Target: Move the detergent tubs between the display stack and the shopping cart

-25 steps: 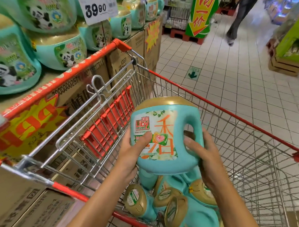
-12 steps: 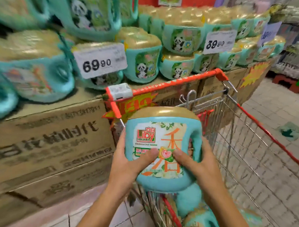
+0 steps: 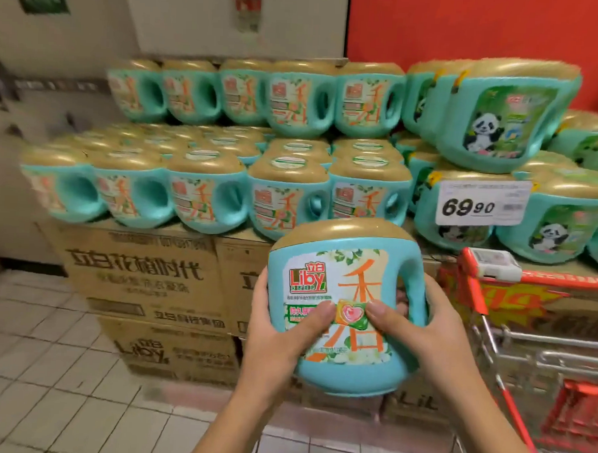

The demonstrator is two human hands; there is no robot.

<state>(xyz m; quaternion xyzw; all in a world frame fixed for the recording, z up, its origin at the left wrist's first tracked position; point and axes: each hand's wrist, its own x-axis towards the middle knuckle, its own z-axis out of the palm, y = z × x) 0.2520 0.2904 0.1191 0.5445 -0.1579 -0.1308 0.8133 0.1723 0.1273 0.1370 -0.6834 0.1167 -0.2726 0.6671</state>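
Note:
I hold a teal detergent tub (image 3: 343, 283) with a gold lid and a Liby label upright in front of me. My left hand (image 3: 282, 338) grips its left side with the thumb across the label. My right hand (image 3: 420, 331) grips the right side by the handle, thumb on the label. Behind it rises the display stack (image 3: 210, 188) of matching tubs in two tiers on cardboard cartons. The shopping cart (image 3: 539, 346), red-trimmed wire, stands at the right edge, its inside out of view.
Larger panda-label tubs (image 3: 501, 122) fill the right of the display, with a 69.90 price card (image 3: 482, 203) in front. Stacked brown cartons (image 3: 141, 277) form the base. White tiled floor (image 3: 44, 369) lies at the lower left. A red wall (image 3: 470, 28) is behind.
I lifted the tub out of the cart and turned left with it; the view swung from the cart basket to face the display stack. Both hands kept their hold.

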